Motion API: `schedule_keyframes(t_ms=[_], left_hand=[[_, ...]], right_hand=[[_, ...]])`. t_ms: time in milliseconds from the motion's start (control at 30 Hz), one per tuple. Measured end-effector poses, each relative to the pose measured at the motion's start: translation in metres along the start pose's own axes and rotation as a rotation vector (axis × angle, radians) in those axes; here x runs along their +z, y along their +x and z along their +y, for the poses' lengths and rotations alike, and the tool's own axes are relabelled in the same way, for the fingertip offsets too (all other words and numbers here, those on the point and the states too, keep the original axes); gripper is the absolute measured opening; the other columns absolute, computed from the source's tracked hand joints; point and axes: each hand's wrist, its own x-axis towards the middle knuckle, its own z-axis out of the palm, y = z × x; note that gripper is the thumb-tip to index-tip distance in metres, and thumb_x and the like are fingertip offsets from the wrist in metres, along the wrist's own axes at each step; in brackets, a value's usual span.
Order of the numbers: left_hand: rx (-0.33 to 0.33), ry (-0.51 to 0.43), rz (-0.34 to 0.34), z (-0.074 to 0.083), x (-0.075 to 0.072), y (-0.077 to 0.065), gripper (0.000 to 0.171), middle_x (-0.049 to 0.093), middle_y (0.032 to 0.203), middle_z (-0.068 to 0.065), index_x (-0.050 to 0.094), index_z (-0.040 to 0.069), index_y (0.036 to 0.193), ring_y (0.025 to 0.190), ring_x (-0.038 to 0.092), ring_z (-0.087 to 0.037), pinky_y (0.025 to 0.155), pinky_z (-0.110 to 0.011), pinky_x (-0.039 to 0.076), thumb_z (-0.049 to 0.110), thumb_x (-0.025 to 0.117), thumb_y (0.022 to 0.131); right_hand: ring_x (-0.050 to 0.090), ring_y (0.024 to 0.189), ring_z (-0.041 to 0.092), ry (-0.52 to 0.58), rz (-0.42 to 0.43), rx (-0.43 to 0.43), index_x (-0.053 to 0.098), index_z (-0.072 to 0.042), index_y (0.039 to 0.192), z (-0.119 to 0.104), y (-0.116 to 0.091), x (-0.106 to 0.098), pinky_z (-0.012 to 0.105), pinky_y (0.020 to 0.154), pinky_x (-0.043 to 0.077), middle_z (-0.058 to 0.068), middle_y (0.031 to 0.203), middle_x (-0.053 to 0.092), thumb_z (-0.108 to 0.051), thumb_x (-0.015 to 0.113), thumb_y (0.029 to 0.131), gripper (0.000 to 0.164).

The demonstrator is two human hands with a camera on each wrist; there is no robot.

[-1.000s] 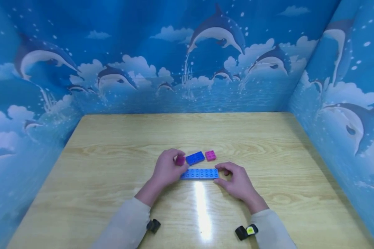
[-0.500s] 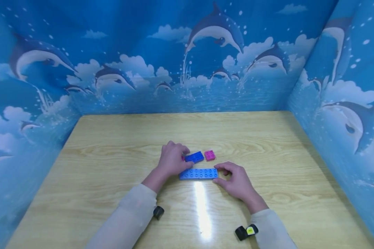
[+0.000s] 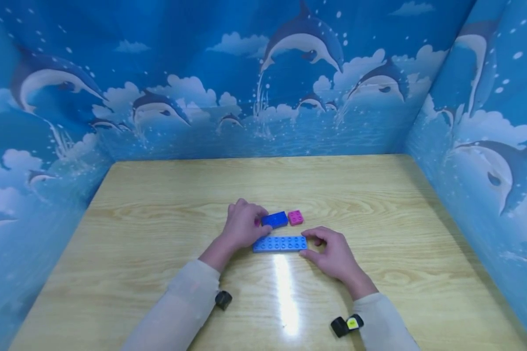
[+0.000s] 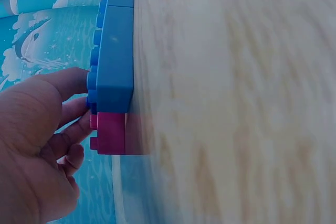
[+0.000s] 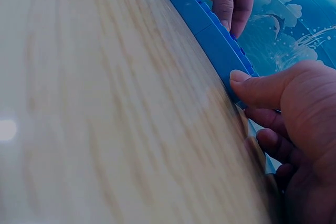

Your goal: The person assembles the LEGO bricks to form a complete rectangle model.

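Observation:
Two light blue toy building bricks (image 3: 280,244) lie end to end in a row on the table. My right hand (image 3: 331,253) pinches the right end of this row between thumb and fingers. Behind the row is a dark blue brick (image 3: 274,220), whose left end my left hand (image 3: 243,224) grips with thumb and index finger. A pink brick (image 4: 111,134) shows beside the left hand in the left wrist view; in the head view the fingers mostly cover it. Another small pink brick (image 3: 295,218) sits just right of the dark blue one.
The wood-grain table (image 3: 180,195) is bordered by a blue dolphin-print curtain (image 3: 180,97) at the back and sides. A bright light reflection (image 3: 286,292) falls on the tabletop in front of the bricks.
The left hand has moved right and slightly away, from the left pink brick to the dark blue brick, which has turned a little straighter. The right hand has stayed at the row's end.

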Motion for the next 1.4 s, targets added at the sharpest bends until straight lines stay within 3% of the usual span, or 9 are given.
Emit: schedule_keyframes(t_ms=[267, 567, 933, 1200, 1400], left_hand=[[0.009, -0.082, 0.043, 0.000, -0.004, -0.007, 0.038, 0.069, 0.095, 0.010, 0.077, 0.015, 0.111, 0.093, 0.044, -0.013, 0.087, -0.038, 0.028, 0.036, 0.085, 0.081], [0.049, -0.132, 0.052, 0.002, -0.009, -0.019, 0.038, 0.062, 0.079, 0.010, 0.076, 0.016, 0.111, 0.090, 0.043, -0.012, 0.088, -0.037, 0.028, 0.034, 0.085, 0.080], [0.042, -0.224, 0.015, 0.006, -0.014, -0.032, 0.039, 0.062, 0.082, 0.006, 0.076, 0.014, 0.112, 0.091, 0.047, -0.017, 0.088, -0.039, 0.031, 0.032, 0.086, 0.079], [0.091, -0.232, -0.029, 0.007, -0.013, -0.038, 0.040, 0.062, 0.086, 0.007, 0.075, 0.014, 0.113, 0.091, 0.050, -0.019, 0.083, -0.037, 0.036, 0.032, 0.086, 0.079], [0.077, -0.207, -0.052, 0.007, -0.011, -0.041, 0.039, 0.061, 0.089, 0.009, 0.075, 0.017, 0.112, 0.091, 0.050, -0.017, 0.083, -0.036, 0.037, 0.032, 0.086, 0.079]], right_hand=[[0.057, 0.087, 0.014, -0.006, 0.001, 0.003, 0.073, -0.014, 0.114, 0.000, 0.001, 0.000, 0.037, 0.078, 0.051, -0.006, 0.098, 0.066, -0.014, 0.088, 0.076, 0.040], [0.057, 0.086, 0.015, -0.002, 0.004, -0.008, 0.074, -0.013, 0.114, -0.001, 0.001, 0.000, 0.036, 0.077, 0.051, -0.005, 0.098, 0.066, -0.014, 0.088, 0.077, 0.039], [0.057, 0.086, 0.014, -0.004, 0.016, -0.021, 0.074, -0.013, 0.113, 0.001, 0.001, 0.001, 0.037, 0.077, 0.051, -0.006, 0.099, 0.067, -0.014, 0.088, 0.077, 0.039], [0.058, 0.087, 0.014, -0.005, 0.017, -0.029, 0.074, -0.013, 0.114, 0.001, 0.001, 0.002, 0.037, 0.077, 0.051, -0.006, 0.101, 0.067, -0.016, 0.088, 0.078, 0.039], [0.058, 0.087, 0.014, 0.001, 0.015, -0.030, 0.074, -0.013, 0.114, 0.001, 0.001, 0.002, 0.038, 0.078, 0.051, -0.005, 0.103, 0.068, -0.016, 0.088, 0.077, 0.039]])
